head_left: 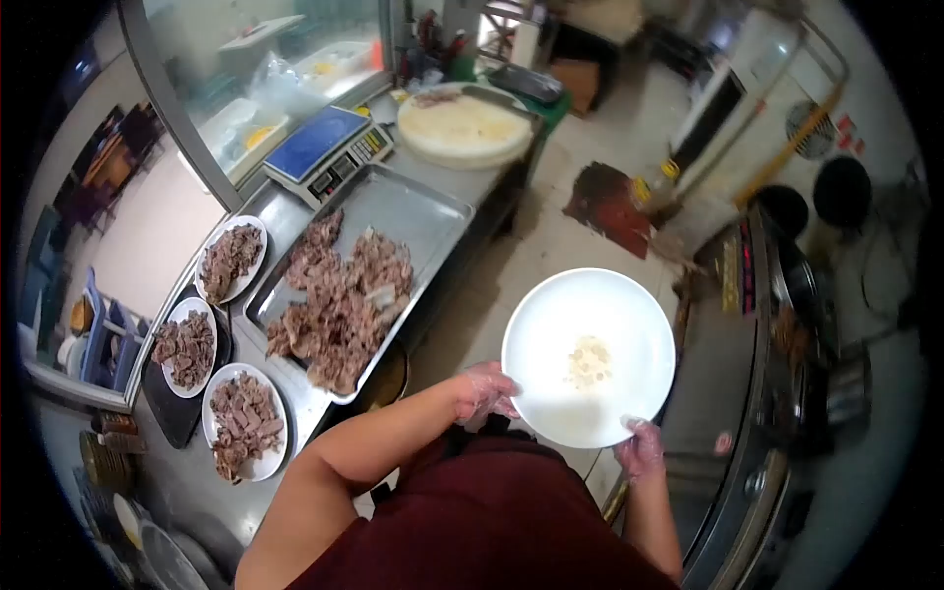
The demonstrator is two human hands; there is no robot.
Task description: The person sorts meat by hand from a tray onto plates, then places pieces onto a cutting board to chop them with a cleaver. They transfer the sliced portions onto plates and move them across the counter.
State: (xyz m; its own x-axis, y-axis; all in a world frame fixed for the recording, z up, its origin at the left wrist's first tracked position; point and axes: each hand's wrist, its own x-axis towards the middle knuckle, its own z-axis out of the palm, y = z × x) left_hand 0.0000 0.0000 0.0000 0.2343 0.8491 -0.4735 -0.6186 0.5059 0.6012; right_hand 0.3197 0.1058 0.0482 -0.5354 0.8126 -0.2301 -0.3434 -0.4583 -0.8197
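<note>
A large round white bowl [551,334] is held in front of my body, with a little pale liquid at its bottom. My left hand [484,393], in a clear plastic glove, grips its left rim. On the lower right rim, my right hand [641,447], gloved the same way, has its thumb over the edge. To the left, a metal tray [433,211] holds a heap of chopped cooked meat [344,295]. Three white plates of meat, an upper one [231,258], a middle one [187,344] and a lower one [246,423], stand beside the tray.
A blue-topped scale [320,147] stands behind the tray. Near it, a round cutting board [462,128] bears a cleaver and some meat. On the right is a metal stove counter [703,393] with pans. A dark red mat or bag [615,211] lies on the tiled floor.
</note>
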